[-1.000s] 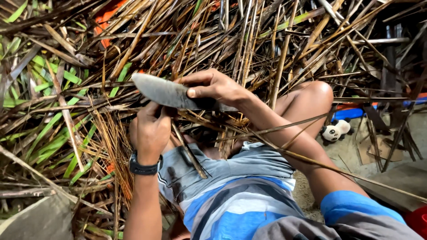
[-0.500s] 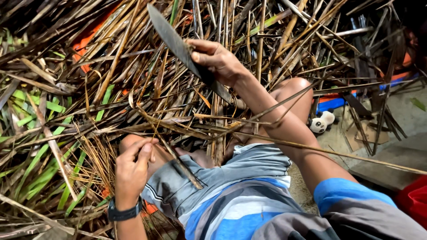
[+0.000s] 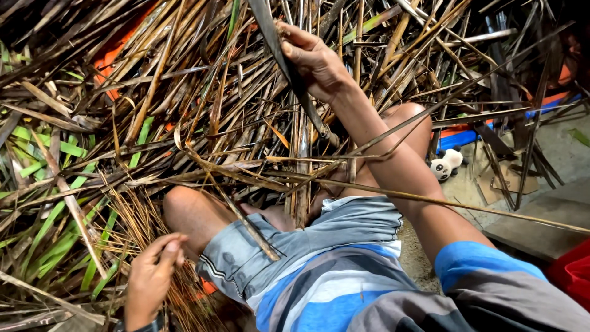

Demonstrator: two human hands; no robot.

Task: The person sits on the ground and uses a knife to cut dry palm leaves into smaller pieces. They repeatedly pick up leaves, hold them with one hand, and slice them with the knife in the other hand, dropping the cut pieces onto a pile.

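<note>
Knife (image 3: 289, 64) gripped in right hand (image 3: 316, 61), now raised higher over stalk pile (image 3: 184, 104), blade up. Left hand (image 3: 150, 276) dropped beside knee, fingers pinched on thin dry strands (image 3: 132, 224). Fresh cutting stroke judged prepared.
</note>
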